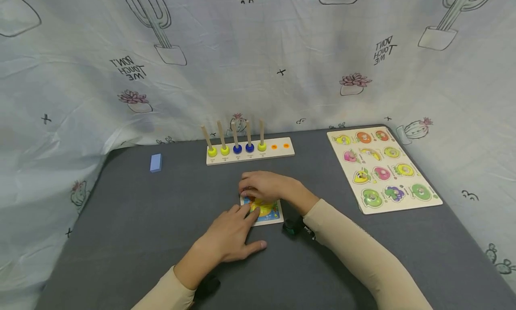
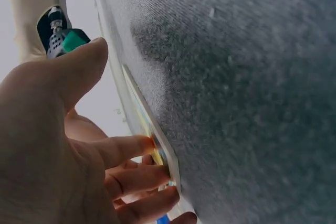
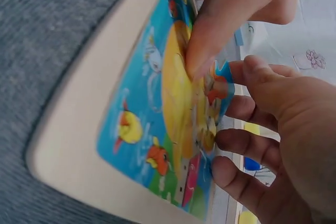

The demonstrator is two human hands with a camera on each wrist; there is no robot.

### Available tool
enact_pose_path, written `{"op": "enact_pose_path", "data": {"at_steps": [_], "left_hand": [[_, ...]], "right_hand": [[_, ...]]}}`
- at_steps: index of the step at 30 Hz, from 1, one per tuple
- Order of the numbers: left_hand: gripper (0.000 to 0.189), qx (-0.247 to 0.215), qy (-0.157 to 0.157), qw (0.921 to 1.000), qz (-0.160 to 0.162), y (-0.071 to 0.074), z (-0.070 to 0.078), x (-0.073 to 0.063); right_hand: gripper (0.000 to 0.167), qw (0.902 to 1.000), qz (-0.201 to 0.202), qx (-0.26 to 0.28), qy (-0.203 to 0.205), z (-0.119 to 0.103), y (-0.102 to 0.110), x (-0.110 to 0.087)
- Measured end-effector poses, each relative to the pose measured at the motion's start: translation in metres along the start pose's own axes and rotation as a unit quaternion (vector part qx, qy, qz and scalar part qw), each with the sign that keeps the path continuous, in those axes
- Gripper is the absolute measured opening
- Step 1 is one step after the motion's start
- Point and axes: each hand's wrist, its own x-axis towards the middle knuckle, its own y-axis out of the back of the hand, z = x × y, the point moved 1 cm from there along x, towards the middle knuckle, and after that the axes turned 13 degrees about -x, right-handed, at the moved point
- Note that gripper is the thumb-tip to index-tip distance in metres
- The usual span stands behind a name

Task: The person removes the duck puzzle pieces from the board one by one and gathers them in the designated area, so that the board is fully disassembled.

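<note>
Pinching a blue-and-orange puzzle piece (image 3: 224, 76) at the ten o'clock corner of the picture puzzle (image 1: 269, 214), the right hand (image 1: 264, 185) worked; the left hand (image 1: 230, 234), fingers apart, touched the puzzle from eight o'clock. A peg board (image 1: 242, 157) stood at twelve.

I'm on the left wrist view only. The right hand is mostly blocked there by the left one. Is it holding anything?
Observer: Yes. The right hand pinches a blue-and-orange puzzle piece between thumb and finger.

Operator: Copy. Anything out to the person's right?

Observer: A fruit board, lying flat, apart from both hands.

Operator: And to the left?

Observer: A small blue block, on its own, beyond the left hand.
</note>
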Motion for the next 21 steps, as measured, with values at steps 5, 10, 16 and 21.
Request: {"op": "enact_pose_path", "data": {"at_steps": [5,10,16,21], "left_hand": [[0.089,0.022,0.009,0.9997,0.003,-0.001,0.007,0.006],[0.087,0.046,0.027,0.9986,0.002,-0.003,0.017,0.012],[0.093,0.062,0.059,0.9962,-0.014,-0.01,0.033,0.018],[0.094,0.054,0.062,0.9966,-0.011,-0.015,0.039,0.019]], "right_hand": [[0.021,0.9987,0.003,0.05,-0.007,0.005,0.001,-0.003],[0.019,0.9978,0.016,0.065,-0.003,0.008,0.001,-0.006],[0.02,0.9966,0.03,0.076,0.002,0.01,0.0,-0.009],[0.021,0.9956,0.036,0.086,0.006,0.015,-0.001,-0.012]]}}
